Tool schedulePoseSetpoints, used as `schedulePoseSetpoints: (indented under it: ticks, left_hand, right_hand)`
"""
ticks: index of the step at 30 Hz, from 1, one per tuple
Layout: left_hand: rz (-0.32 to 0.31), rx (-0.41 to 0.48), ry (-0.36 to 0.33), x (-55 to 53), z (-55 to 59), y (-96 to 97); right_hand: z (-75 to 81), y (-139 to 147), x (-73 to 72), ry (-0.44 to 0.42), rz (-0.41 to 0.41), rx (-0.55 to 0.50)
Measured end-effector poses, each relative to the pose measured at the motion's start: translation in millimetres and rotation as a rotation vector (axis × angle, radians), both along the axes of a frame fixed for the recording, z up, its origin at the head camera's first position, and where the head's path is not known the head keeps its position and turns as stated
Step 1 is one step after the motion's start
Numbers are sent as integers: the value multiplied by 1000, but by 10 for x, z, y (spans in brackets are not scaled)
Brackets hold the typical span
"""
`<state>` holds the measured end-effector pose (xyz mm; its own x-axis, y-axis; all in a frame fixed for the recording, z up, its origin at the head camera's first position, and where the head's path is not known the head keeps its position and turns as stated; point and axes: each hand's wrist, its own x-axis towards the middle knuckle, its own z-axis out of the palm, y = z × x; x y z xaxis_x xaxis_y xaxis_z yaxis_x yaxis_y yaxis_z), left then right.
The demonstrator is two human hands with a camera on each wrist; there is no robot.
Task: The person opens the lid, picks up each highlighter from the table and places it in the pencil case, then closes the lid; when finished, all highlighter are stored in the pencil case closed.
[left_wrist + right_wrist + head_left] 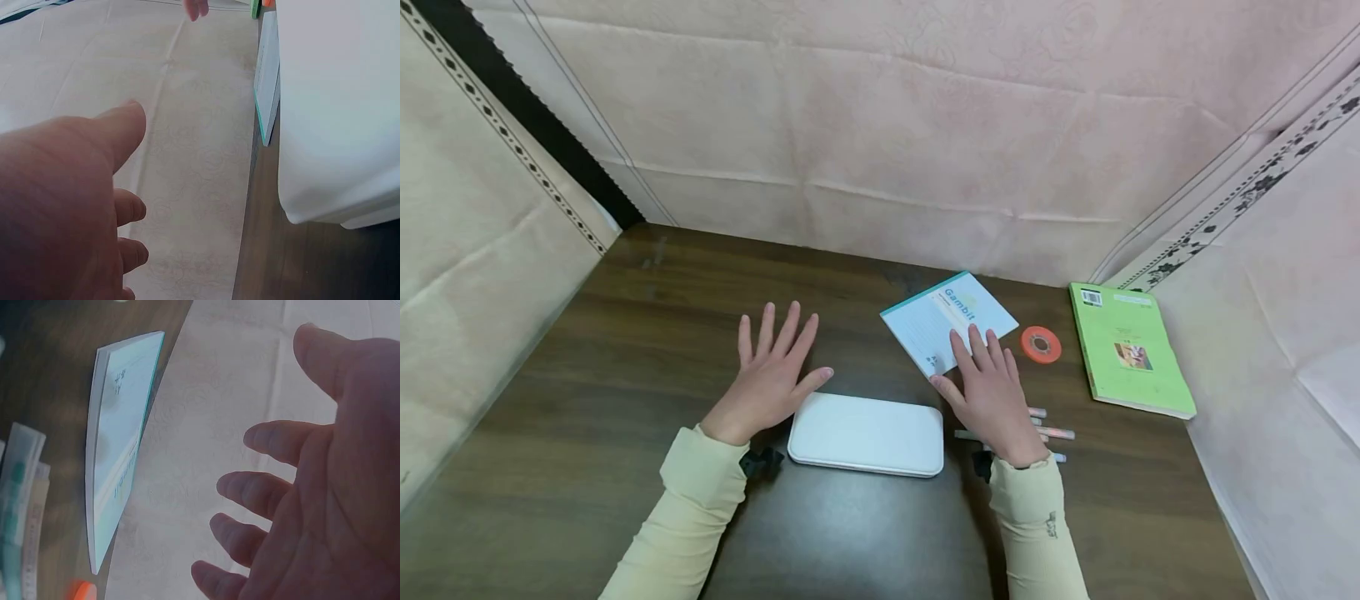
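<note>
My left hand [765,385] is held over the brown table with its fingers spread, just beyond the left end of a white rounded case [867,435]. Nothing is in its grasp. My right hand [990,395], fingers also apart and holding nothing, hovers over the near corner of a light blue "Gambit" notebook [951,317]. In the right wrist view the notebook [122,444] lies flat, well away from the fingertips [228,481]. Several slim pens [1056,433] lie beneath the right hand and wrist, partly hidden by them. The white case [337,106] also fills the right side of the left wrist view.
An orange-red ring-shaped roll [1041,344] lies right of the notebook. Farther right, a thick green book [1131,350] lies at the table's edge. Pale cloth walls [880,125] enclose the back and both sides of the brown table [662,333].
</note>
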<state>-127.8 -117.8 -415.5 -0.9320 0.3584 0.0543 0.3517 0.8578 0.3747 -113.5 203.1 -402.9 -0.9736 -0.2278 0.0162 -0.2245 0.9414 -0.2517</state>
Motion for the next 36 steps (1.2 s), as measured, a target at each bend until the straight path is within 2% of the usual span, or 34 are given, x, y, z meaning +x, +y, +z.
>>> schedulePoseSetpoints:
  ticks: [6,9,16,19,23,29,36]
  left_hand:
    - [3,12,-2,38,-11,13]
    - [-1,39,-28,81,-26,8]
    - [-22,134,-79,287,-72,-94]
    - [-31,217,-175,414,-108,-168]
    - [-36,330,-306,536,-214,-237]
    - [-55,380,-367,552,-366,-200]
    - [-75,346,-314,516,-482,-119]
  right_hand:
    - [-21,10,35,-7,-1,-2]
    - [-33,17,92,-7,2,-8]
    - [-78,28,333,1,62,-31]
    - [-118,38,402,15,112,-11]
    - [-184,52,472,51,187,12]
    - [-259,36,513,74,265,41]
    - [-269,-9,510,43,318,73]
